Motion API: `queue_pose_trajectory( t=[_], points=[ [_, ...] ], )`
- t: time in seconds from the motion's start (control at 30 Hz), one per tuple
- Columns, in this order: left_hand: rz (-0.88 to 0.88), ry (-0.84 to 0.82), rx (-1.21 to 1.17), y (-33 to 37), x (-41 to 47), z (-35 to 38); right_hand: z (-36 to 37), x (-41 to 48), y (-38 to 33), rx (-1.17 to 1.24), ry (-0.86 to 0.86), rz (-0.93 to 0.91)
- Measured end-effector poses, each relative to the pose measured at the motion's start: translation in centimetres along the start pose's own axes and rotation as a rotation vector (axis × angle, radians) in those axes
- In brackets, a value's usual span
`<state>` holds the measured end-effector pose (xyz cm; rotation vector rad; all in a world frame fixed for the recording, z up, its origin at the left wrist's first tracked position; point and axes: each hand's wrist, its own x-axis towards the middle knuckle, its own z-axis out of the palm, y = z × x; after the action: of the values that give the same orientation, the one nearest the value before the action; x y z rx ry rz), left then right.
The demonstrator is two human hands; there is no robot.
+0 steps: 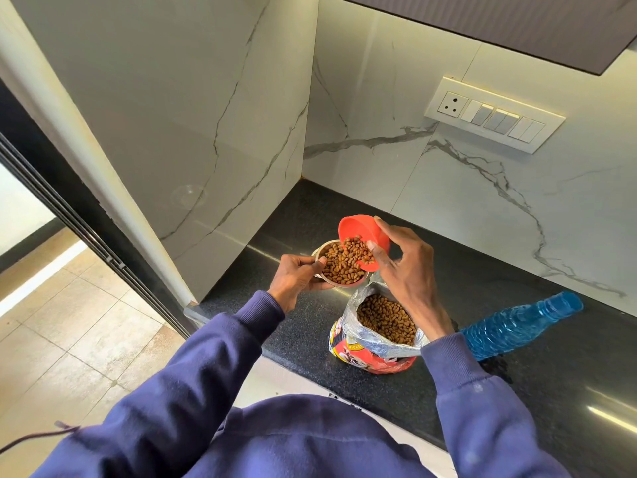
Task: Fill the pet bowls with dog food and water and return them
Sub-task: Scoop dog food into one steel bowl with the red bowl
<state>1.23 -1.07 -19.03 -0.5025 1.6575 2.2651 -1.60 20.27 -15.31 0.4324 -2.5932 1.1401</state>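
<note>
Two hands work above the near left corner of a dark speckled tabletop [517, 339], close to where it meets a marble-patterned wall panel. The left hand [296, 277] is wrapped around the near side of a small steel bowl [339, 267], thumb laid over the rim and fingers curled underneath; the bowl is already heaped with brown kibble [339, 265], and I cannot tell whether it rests on the tabletop or is held just above it. The right hand [403, 267] pinches an orange plastic bowl [363, 236] between thumb at its lower rim and fingers along its far side, tilting it steeply so its mouth faces the steel bowl; kibble lies at its lowest edge, touching the heap in the steel bowl.

Just to the right of the steel bowl and nearer the person stands an open dog food bag [375, 343], red with a silvery lining, its top rolled back and plenty of kibble showing inside. The right wrist passes over its far edge. Further right of the bag, a blue water bottle [520, 324] lies on its side on the tabletop, its narrow end pointing away from the bag. Both arms wear dark blue sleeves [213, 367].
</note>
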Motion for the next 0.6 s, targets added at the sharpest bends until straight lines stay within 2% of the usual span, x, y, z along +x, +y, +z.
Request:
queue_pose_trajectory(
  t=[0.6],
  points=[
    [-0.014,-0.010,0.016,0.06,0.62,-0.27,0.17,-0.13,-1.06,-0.072,-0.061,-0.099]
  ],
)
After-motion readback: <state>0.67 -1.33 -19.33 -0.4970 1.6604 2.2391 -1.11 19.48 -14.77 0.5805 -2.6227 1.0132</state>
